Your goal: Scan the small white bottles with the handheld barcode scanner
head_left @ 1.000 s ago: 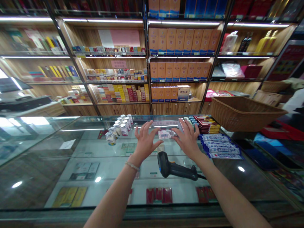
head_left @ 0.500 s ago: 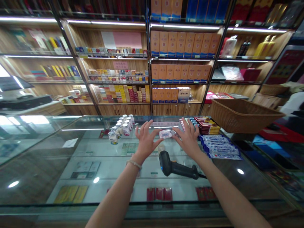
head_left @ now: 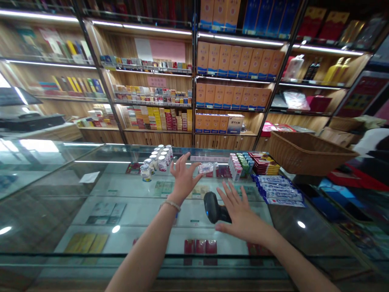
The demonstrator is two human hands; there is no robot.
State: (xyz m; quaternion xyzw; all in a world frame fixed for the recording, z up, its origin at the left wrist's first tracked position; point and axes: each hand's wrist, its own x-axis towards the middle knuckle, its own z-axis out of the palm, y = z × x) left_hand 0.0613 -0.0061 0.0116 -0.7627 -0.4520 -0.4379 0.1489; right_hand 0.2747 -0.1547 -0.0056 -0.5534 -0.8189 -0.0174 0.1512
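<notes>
Pinches the small clear-wrapped pack [head_left: 207,168] with the left hand [head_left: 184,176], setting forefinger tip to the upper edge and thumb tip to the lower, close to the left end. Shows most of the pack reaching rightward beyond the fingertips, well clear of the palm. Fans the other left fingers loosely, pointing away over the glass counter [head_left: 138,211]. Cannot tell whether resting the pack on the glass or holding it just above. Wears a pale bracelet [head_left: 173,205] on the left wrist.

Spreads the right hand [head_left: 243,217] wide, palm down, above the handle of the black barcode scanner [head_left: 212,207]; cannot tell whether touching it. Holds this hand apart from the pack, nearer the body and to the right.

Has white-lidded jars [head_left: 162,163] left of the left hand, slim pink, green and blue cartons [head_left: 244,164] right of the pack, then blue-and-white packets [head_left: 279,190] and a wicker basket [head_left: 310,156] farther right
</notes>
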